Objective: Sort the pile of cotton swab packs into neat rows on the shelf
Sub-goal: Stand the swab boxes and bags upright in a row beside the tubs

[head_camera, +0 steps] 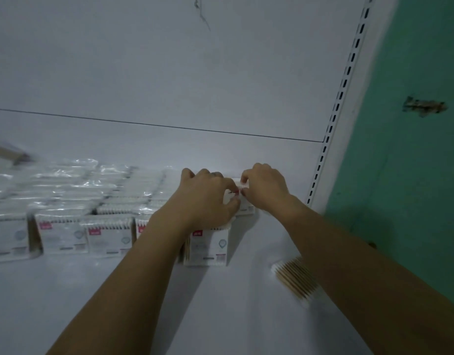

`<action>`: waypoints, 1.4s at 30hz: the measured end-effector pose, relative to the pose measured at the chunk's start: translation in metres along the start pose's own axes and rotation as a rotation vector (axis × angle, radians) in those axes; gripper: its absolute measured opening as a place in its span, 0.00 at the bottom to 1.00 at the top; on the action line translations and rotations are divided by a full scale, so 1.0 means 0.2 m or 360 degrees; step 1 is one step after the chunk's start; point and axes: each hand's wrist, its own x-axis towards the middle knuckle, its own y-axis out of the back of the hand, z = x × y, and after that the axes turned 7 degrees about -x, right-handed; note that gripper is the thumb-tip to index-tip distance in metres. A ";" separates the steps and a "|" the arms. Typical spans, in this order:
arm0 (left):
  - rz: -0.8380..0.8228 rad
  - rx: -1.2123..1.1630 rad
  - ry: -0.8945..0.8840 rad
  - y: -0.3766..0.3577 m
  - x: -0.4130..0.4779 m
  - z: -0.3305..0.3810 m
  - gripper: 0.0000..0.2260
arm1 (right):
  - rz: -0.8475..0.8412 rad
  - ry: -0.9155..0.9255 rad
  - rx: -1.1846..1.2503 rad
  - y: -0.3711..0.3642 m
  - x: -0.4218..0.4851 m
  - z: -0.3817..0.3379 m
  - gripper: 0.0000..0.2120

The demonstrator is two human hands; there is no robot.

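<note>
Pinching one pack (pixel 245 207) from both sides. Left hand (pixel 208 198) curled at its nine o'clock edge, thumb against the face. Right hand (pixel 265 189) at its three o'clock, fingertips nipped on the top corner. Neither hand open, nothing else in either.

Mostly hidden between them, so long axis hard to call. Label face seemingly toward the camera, lower edge close to the shelf (pixel 233 316), touching or not impossible to tell.

Key relation, as a judgement: held at twelve o'clock of the end pack (pixel 210 245), itself just below the left hand and closing the front row (pixel 109 238). Row running off toward nine o'clock. Likely slot therefore behind or beside that end pack, down toward six o'clock. Left hand nearer the row, right hand nearer the rail (pixel 341 98) at two o'clock.

Counted: two hands, one pack in grip. Five packs face-on in the front row, one half hidden by the left forearm. Heap (pixel 74 185) at ten o'clock too glossy and blurred to count. One bundle (pixel 295 280) of swabs flat at five o'clock, well apart, lying from eleven to five.
</note>
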 end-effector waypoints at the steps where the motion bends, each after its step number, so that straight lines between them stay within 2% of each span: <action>1: 0.0014 -0.0003 0.0000 0.00 0.00 0.00 0.17 | 0.0002 0.0008 -0.0022 0.00 0.01 0.01 0.12; 4: 0.0038 0.0000 0.0005 -0.01 0.00 0.00 0.17 | -0.0002 0.0001 -0.0054 -0.01 0.03 0.03 0.11; 8: 0.0053 -0.0024 -0.0036 -0.03 -0.01 0.02 0.16 | -0.0017 -0.0019 0.0104 -0.04 0.02 0.02 0.12; 14: 0.0082 -0.0001 -0.0062 -0.02 -0.01 0.02 0.16 | 0.0048 -0.0018 0.0134 -0.02 -0.06 0.06 0.24; 17: 0.0091 0.0006 -0.0085 -0.01 -0.02 0.04 0.16 | 0.0085 -0.0032 0.0321 0.09 -0.17 0.12 0.23; 20: 0.0092 -0.0048 -0.0227 -0.01 -0.04 0.12 0.17 | -0.0271 0.0071 0.0625 0.24 -0.34 0.21 0.19; 22: 0.0008 -0.0088 -0.0371 -0.02 -0.06 0.20 0.18 | -0.0554 0.0129 0.0565 0.33 -0.47 0.26 0.20; 27: -0.0471 -0.0276 -0.0695 -0.07 -0.12 0.37 0.20 | -0.0884 0.0096 0.0276 0.40 -0.72 0.33 0.25; 31: -0.0846 -0.0262 -0.0697 -0.09 -0.15 0.42 0.30 | -0.1086 0.0099 0.0339 0.40 -0.83 0.33 0.27; 35: -0.0735 -0.0120 -0.0727 -0.14 -0.17 0.46 0.33 | -0.0904 -0.0045 0.0509 0.35 -0.87 0.33 0.27; 38: -0.0551 -0.0112 -0.0752 -0.16 -0.15 0.43 0.26 | -0.0664 -0.0155 0.0729 0.33 -0.89 0.34 0.18; 41: -0.0245 -0.0560 -0.0710 -0.12 -0.08 0.34 0.09 | -0.0237 -0.0327 0.1074 0.37 -0.87 0.34 0.07; 42: -0.0095 -0.0787 -0.0650 -0.09 -0.06 0.32 0.08 | -0.0122 -0.0370 0.1248 0.39 -0.86 0.34 0.06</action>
